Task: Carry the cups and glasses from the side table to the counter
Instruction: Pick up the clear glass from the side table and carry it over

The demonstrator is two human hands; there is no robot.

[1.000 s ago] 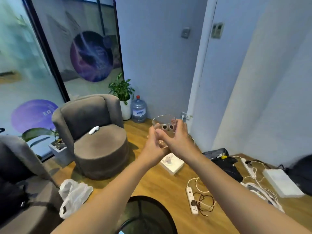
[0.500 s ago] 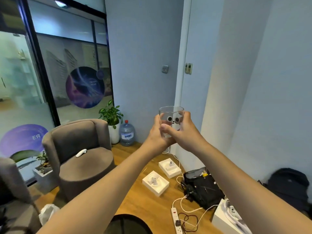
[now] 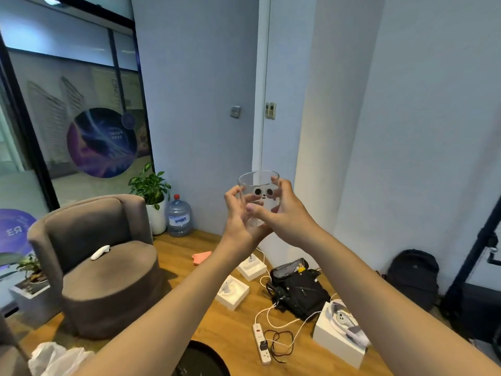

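A clear glass with a little cartoon face printed on it is held up at chest height, out in front, upright. It is cupped from both sides: the left hand is curled round its left wall, the right hand wrapped round the right, both grips closed on it.

Below, the wooden floor is crowded. A brown armchair sits to the left with a small white object on its seat. A potted plant and a water bottle are seen in the corner. Under the arms, white boxes, a black bag and a power strip with tangled cables are spread out. A black backpack leans on the right wall.
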